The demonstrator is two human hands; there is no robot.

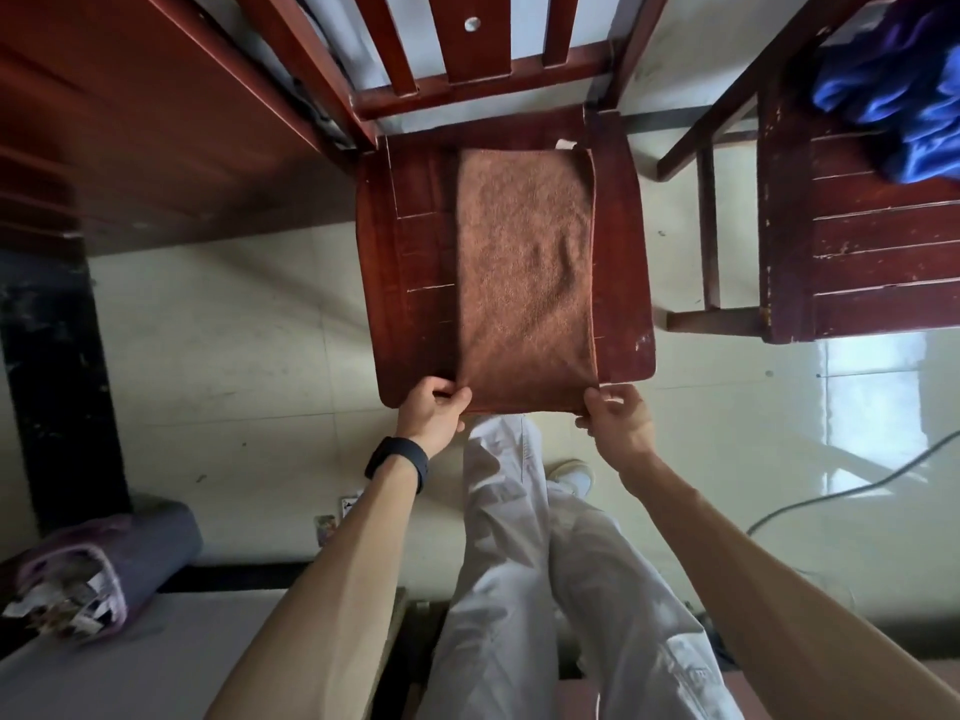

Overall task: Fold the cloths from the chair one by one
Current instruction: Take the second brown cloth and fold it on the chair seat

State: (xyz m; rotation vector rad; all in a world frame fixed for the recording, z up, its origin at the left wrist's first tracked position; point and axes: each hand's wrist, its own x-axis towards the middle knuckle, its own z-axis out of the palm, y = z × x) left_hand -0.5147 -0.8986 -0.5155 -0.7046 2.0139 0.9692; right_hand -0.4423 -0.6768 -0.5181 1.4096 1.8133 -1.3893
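Observation:
A brown terry cloth (524, 272) lies flat as a long rectangle on the seat of a dark red wooden chair (415, 252) in front of me. My left hand (434, 413) pinches the cloth's near left corner at the seat's front edge. My right hand (615, 415) pinches the near right corner. A crumpled blue cloth (893, 90) rests on a second wooden chair (872, 262) at the right.
A red-brown table (130, 122) stands at the left beside the chair. A rolled purple-grey bundle (104, 569) lies at the lower left. A grey cable (857, 491) runs over the shiny tiled floor at the right. My legs in white trousers are below.

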